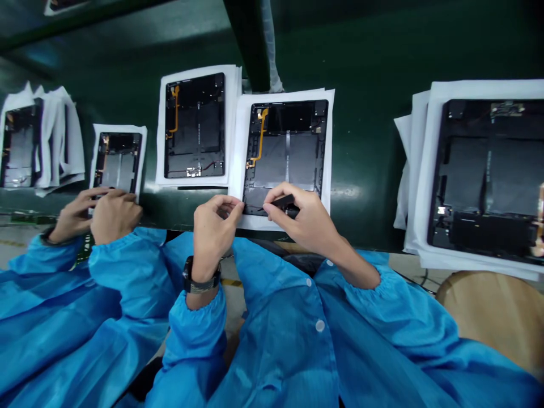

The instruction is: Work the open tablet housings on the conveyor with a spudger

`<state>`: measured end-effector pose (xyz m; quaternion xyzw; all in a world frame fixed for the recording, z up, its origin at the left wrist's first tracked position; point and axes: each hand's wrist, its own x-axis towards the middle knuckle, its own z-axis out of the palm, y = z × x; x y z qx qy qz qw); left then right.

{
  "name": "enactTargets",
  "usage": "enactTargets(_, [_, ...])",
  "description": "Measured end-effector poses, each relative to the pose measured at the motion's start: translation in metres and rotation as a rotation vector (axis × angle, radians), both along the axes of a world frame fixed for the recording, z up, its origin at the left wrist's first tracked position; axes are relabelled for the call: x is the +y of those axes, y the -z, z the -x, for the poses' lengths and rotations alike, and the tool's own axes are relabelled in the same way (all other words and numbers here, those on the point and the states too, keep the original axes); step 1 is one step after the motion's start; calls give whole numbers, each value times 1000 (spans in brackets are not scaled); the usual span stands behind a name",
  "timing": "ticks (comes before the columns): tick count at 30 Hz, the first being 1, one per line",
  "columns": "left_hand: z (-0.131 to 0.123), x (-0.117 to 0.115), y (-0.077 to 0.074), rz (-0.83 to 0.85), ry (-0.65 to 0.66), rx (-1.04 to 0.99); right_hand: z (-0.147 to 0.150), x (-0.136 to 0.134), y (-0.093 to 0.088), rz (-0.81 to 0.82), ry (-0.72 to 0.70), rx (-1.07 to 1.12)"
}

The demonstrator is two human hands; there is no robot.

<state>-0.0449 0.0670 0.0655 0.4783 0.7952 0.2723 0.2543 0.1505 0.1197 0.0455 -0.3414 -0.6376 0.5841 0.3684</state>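
Note:
An opened tablet (272, 153) lies in front of me on white sheets (326, 164), its dark inside up, with an orange flex cable (262, 136) along its left side. My right hand (304, 215) is closed around black tweezers (283, 202), tips pointing down-left over the tablet's near edge. At the near left corner is my left hand (217, 226), thumb and fingers drawn together against the tablet's edge. Whatever lies between those fingertips is too small to make out. A dark watch (202, 276) is on my left wrist.
Another opened tablet (195, 124) lies close on the left, and a larger-looking one (488, 175) sits on sheets at the right. A co-worker's hands (113, 215) work on a tablet (119, 161) further left. A wooden stool (488, 311) stands below the green bench (365, 170).

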Motion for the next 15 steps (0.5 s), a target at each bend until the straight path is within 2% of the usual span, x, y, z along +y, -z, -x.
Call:
enactTargets(6, [-5, 1, -13, 97, 47, 198, -4, 1, 0, 21, -5, 25])
enactTargets(15, [-12, 9, -19, 187, 56, 305, -9, 3, 1, 48, -17, 51])
